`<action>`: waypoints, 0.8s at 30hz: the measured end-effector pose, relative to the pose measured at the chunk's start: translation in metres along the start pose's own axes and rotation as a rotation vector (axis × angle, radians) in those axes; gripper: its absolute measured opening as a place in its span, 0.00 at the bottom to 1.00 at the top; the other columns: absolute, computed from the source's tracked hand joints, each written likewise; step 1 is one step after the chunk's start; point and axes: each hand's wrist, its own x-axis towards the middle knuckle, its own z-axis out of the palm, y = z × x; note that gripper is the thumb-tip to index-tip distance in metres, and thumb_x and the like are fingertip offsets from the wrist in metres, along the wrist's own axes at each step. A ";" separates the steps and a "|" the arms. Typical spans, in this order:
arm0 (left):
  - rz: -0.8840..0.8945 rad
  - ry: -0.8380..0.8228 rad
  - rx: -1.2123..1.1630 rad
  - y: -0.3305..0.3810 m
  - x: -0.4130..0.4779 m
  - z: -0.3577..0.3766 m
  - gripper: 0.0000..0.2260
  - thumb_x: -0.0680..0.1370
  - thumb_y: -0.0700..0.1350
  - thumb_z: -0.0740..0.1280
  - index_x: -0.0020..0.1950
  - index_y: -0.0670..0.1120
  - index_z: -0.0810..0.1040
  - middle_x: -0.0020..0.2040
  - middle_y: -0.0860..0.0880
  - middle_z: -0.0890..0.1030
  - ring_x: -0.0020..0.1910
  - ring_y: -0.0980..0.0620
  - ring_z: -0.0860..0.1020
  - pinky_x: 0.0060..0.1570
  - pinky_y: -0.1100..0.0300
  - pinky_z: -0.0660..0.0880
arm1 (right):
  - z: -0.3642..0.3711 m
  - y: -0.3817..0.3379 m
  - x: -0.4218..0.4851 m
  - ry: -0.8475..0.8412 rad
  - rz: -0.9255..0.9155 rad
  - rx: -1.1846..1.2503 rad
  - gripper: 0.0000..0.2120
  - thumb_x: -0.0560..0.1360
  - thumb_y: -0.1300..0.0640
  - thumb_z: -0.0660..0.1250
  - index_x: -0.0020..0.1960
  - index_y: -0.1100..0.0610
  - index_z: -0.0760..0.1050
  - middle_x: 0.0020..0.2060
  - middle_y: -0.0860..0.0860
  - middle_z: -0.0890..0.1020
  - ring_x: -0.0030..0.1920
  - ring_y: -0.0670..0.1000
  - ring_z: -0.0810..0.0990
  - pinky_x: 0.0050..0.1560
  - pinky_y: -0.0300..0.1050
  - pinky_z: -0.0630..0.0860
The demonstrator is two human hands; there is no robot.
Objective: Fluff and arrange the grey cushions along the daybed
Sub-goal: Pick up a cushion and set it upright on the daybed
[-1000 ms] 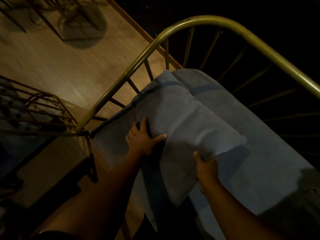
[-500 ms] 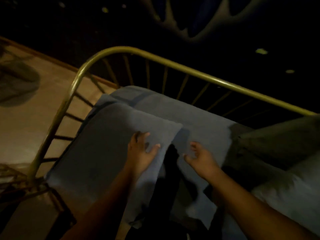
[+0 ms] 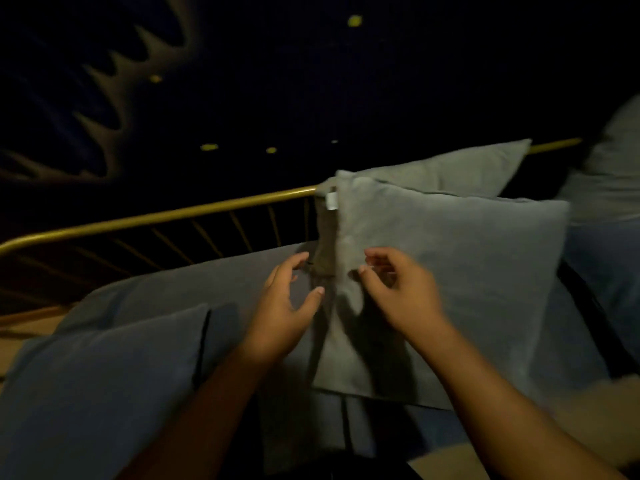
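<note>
To the left of the hands, a grey cushion (image 3: pixel 100 386) lies flat on the daybed (image 3: pixel 207 289), with the brass rail (image 3: pixel 156 218) beyond it. The left hand (image 3: pixel 284 306) is spread, fingers apart, holding nothing. The right hand (image 3: pixel 398 289) is loosely curled and empty, against the left edge of an upright grey cushion (image 3: pixel 467 282). Behind that, a second upright cushion (image 3: pixel 450 171) leans on the rail. Contact between fingers and fabric cannot be confirmed owing to blur.

front cushion (image 3: pixel 450 271) plain grey, little white tag (image 3: pixel 330 201) | cushion behind (image 3: pixel 450 171) same grey | lower-left cushion (image 3: pixel 100 382) bluish grey | rail (image 3: pixel 156 218) gold/brass | background pretty much black
</note>
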 end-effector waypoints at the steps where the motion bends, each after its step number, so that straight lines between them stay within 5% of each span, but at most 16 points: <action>1: 0.028 -0.011 0.025 0.009 0.003 0.015 0.24 0.74 0.46 0.69 0.67 0.57 0.66 0.65 0.56 0.71 0.60 0.61 0.69 0.60 0.62 0.65 | -0.019 0.015 0.001 0.049 -0.015 -0.010 0.13 0.73 0.54 0.70 0.57 0.55 0.78 0.51 0.50 0.82 0.50 0.46 0.78 0.53 0.38 0.72; 3: 0.084 -0.037 0.076 0.025 0.010 0.041 0.27 0.73 0.47 0.70 0.68 0.58 0.64 0.65 0.60 0.68 0.61 0.65 0.67 0.62 0.68 0.62 | -0.052 0.046 0.003 0.141 -0.027 -0.049 0.14 0.73 0.51 0.69 0.56 0.55 0.78 0.53 0.52 0.81 0.54 0.50 0.77 0.57 0.42 0.72; 5: 0.118 -0.045 0.181 0.035 0.019 0.068 0.31 0.72 0.47 0.71 0.72 0.52 0.63 0.70 0.54 0.64 0.67 0.59 0.63 0.65 0.71 0.56 | -0.077 0.080 0.006 0.254 0.007 -0.079 0.16 0.72 0.49 0.67 0.56 0.55 0.78 0.56 0.54 0.78 0.58 0.54 0.75 0.61 0.46 0.70; 10: 0.005 0.024 0.231 0.040 0.039 0.114 0.38 0.70 0.50 0.73 0.74 0.52 0.57 0.76 0.44 0.52 0.74 0.44 0.58 0.70 0.56 0.56 | -0.107 0.157 0.003 0.415 0.305 -0.076 0.26 0.73 0.46 0.68 0.68 0.51 0.69 0.72 0.56 0.63 0.71 0.58 0.60 0.70 0.54 0.60; 16: -0.160 0.130 -0.103 0.018 0.052 0.128 0.41 0.70 0.48 0.73 0.75 0.50 0.52 0.73 0.44 0.62 0.68 0.50 0.65 0.67 0.53 0.63 | -0.113 0.213 -0.005 0.405 0.591 0.352 0.43 0.66 0.27 0.61 0.75 0.39 0.50 0.76 0.52 0.58 0.75 0.56 0.59 0.74 0.57 0.58; 20: -0.223 0.130 -0.205 0.016 0.051 0.128 0.26 0.75 0.47 0.66 0.71 0.44 0.62 0.65 0.48 0.71 0.61 0.51 0.71 0.60 0.56 0.68 | -0.117 0.213 -0.004 0.393 0.595 0.492 0.52 0.56 0.22 0.62 0.75 0.40 0.52 0.74 0.50 0.64 0.71 0.54 0.66 0.72 0.57 0.64; 24: -0.217 0.183 -0.208 0.019 0.047 0.115 0.26 0.76 0.48 0.66 0.71 0.45 0.63 0.63 0.51 0.71 0.60 0.52 0.71 0.59 0.56 0.68 | -0.114 0.200 -0.013 0.434 0.550 0.452 0.49 0.59 0.24 0.64 0.74 0.39 0.52 0.74 0.49 0.64 0.72 0.53 0.65 0.72 0.56 0.64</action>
